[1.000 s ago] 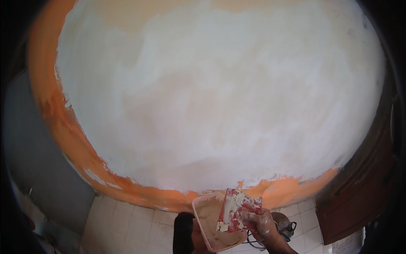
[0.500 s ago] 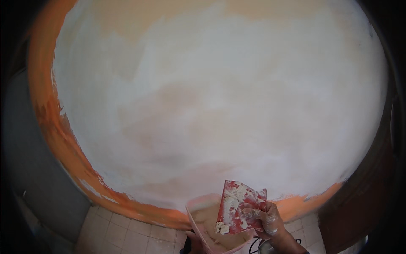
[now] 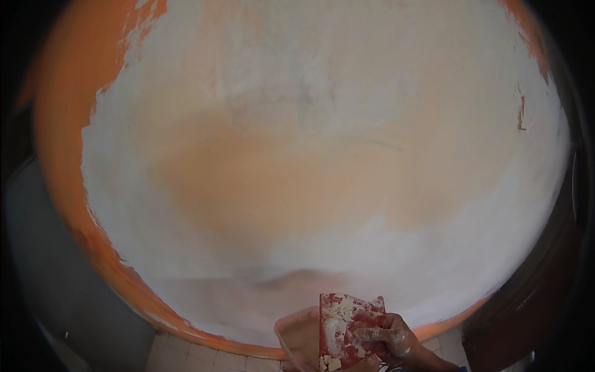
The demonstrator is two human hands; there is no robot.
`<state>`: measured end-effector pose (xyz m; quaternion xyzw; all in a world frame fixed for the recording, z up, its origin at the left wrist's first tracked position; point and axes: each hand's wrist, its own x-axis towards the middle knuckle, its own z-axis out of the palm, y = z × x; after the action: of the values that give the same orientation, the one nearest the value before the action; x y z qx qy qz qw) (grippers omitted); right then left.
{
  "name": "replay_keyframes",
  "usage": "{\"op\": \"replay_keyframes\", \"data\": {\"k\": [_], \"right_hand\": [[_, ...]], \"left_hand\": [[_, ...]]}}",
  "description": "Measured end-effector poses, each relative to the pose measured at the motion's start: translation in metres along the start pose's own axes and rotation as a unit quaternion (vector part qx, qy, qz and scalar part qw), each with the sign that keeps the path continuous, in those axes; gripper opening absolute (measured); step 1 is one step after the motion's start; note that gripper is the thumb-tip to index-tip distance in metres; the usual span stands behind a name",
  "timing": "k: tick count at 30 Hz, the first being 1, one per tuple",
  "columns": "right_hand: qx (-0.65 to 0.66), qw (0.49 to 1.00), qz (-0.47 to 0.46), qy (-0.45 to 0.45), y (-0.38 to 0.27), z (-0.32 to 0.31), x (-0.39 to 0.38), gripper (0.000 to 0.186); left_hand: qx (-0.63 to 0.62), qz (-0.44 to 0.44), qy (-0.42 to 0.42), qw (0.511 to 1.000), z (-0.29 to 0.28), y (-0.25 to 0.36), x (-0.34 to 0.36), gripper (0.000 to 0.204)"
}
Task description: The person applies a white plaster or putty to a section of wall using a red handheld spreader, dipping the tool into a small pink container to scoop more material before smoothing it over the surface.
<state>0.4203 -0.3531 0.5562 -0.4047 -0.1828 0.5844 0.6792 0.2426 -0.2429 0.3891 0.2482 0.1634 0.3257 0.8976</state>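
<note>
My right hand [image 3: 396, 338] grips a red plastic putty spreader [image 3: 365, 322] at its right side, the thumb lying across its face. Pale putty is smeared over the spreader, with a thick lump at its lower left corner. Whitish residue marks my thumb and fingers. Behind and left of the spreader, a pinkish tub [image 3: 280, 328] of beige putty is cut off by the lower edge. I cannot make out my left hand in the picture. Ahead stands a wall [image 3: 310, 186] coated in white and pale peach patches, the spreader apart from its upper area.
Bare orange paint [image 3: 68, 124] borders the coating at the left and along the bottom. Pale floor tiles [image 3: 198, 356] meet the wall's foot. A dark grey panel [image 3: 43, 229] stands at the left, and a dark reddish-brown surface [image 3: 527, 322] at the right.
The view has tilted upward, showing more of the upper wall. My right hand, the spreader and the tub now appear lower in the picture. The spreader remains in my grasp.
</note>
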Motion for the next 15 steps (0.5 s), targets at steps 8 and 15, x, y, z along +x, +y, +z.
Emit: {"op": "replay_keyframes", "data": {"k": [8,15], "right_hand": [[0.011,0.996,-0.085,0.037,0.055,0.062,0.013,0.047],[-0.005,0.996,-0.067,0.059,-0.005,0.157,0.009,0.041]], "left_hand": [[0.045,-0.051,-0.121,0.990,-0.018,0.082,-0.021,0.102],[0.094,-0.019,-0.201,0.975,0.058,0.174,-0.068,0.105]]}}
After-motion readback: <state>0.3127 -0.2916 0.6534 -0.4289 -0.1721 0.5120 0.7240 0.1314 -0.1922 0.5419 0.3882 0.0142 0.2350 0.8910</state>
